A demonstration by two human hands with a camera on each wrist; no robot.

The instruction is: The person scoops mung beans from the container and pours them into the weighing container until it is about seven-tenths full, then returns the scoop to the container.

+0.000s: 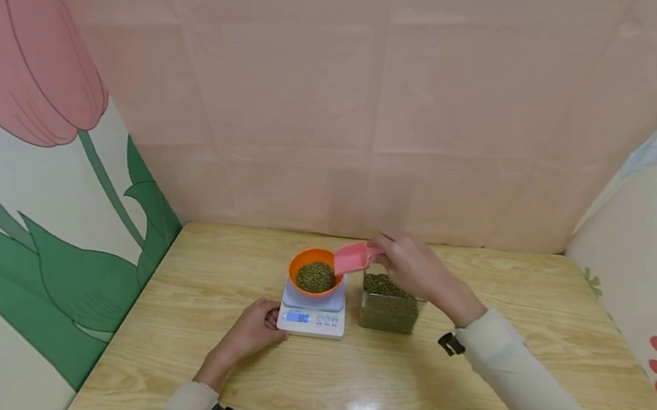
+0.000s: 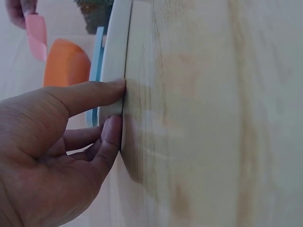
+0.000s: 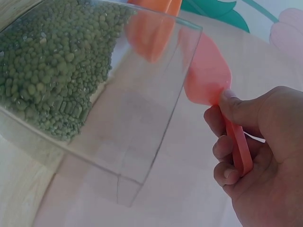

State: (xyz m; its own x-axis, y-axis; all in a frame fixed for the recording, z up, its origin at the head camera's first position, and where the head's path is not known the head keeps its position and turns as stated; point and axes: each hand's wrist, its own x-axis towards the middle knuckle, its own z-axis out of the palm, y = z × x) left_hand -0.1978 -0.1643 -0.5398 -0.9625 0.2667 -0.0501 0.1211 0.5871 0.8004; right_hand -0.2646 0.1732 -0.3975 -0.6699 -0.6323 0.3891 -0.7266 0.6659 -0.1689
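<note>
The right hand (image 1: pixel 412 265) holds the pink scoop (image 1: pixel 352 259) at the rim of the orange bowl (image 1: pixel 313 255), which stands on the scale (image 1: pixel 312 305). The left hand (image 1: pixel 252 329) grips the scale's edge, so its pressure could make the display (image 1: pixel 298 318) read wrongly.

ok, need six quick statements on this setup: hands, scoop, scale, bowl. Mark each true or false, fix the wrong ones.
1. The right hand holds the pink scoop. True.
2. The left hand grips the edge of the scale. True.
3. The scale is switched off. False; its display shows digits.
4. The orange bowl stands on the scale. True.
5. The bowl is empty. False; small green beans lie in it.
6. The scoop lies on the table. False; it is held up near the bowl.
</note>
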